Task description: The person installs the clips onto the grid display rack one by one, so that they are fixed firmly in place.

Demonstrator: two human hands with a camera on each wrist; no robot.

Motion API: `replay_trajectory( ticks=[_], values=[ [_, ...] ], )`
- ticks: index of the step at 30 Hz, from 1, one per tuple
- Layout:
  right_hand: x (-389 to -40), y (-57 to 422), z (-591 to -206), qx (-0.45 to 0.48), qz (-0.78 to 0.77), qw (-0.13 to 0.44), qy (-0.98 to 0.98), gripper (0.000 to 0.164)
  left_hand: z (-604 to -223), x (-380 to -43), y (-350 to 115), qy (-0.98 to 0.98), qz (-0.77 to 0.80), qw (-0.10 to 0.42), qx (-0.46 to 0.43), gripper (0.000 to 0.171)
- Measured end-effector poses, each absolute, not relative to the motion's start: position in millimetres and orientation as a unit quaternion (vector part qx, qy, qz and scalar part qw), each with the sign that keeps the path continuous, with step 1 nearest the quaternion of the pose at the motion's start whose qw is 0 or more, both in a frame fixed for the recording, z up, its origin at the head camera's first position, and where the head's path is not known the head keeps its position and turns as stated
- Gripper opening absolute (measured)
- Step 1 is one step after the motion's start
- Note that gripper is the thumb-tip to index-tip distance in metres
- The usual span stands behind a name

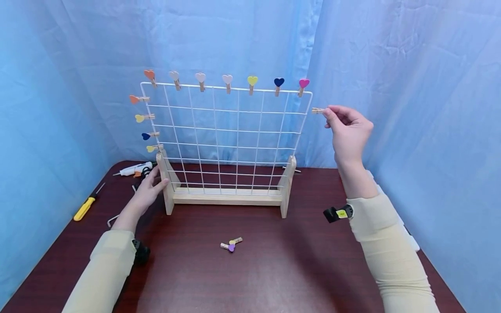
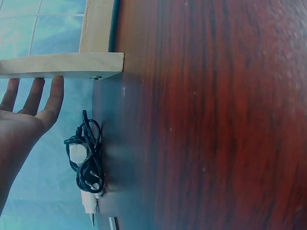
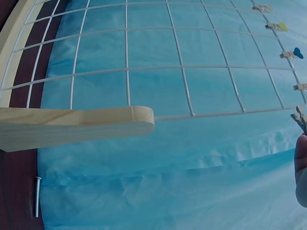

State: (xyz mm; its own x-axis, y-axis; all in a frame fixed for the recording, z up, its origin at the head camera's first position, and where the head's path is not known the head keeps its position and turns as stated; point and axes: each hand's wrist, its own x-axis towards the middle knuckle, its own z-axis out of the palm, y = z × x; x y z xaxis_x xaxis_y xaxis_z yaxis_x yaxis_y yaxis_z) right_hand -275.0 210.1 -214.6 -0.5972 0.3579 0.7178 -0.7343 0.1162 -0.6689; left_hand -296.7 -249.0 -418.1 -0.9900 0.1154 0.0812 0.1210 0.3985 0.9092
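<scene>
A white wire grid (image 1: pixel 237 130) stands upright in a wooden stand (image 1: pixel 227 199). Heart-topped clothespins, among them a dark blue one (image 1: pixel 279 81) and a pink one (image 1: pixel 304 83), line its top edge; several more, such as an orange one (image 1: pixel 134 99), clip its left side. Just outside the grid's upper right edge, my right hand (image 1: pixel 350 130) pinches a small wooden clothespin (image 1: pixel 317 111) between thumb and fingers. Its legs look spread in the right wrist view, and its heart is hidden by the fingers. My left hand (image 1: pixel 148 190) rests straight fingers (image 2: pixel 55 96) against the stand's left upright (image 2: pixel 62 63).
Two clothespins, a purple one (image 1: pixel 232 248) and a yellow one, lie on the dark red table (image 1: pixel 188 269). At left are a yellow screwdriver (image 1: pixel 85 208) and a white glue gun (image 1: pixel 135 169) with a black cord (image 2: pixel 91 165). A bolt (image 3: pixel 37 197) lies behind the stand's right upright.
</scene>
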Motion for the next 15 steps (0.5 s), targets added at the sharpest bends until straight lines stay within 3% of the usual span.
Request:
replay_trajectory(
  ticks=[15],
  values=[
    [-289.1, 199.1, -220.6, 0.153, 0.667, 0.409, -0.604, 0.028, -418.6, -297.5, -249.5, -0.835, -0.546, 0.001, -0.068, 0.072]
  ],
)
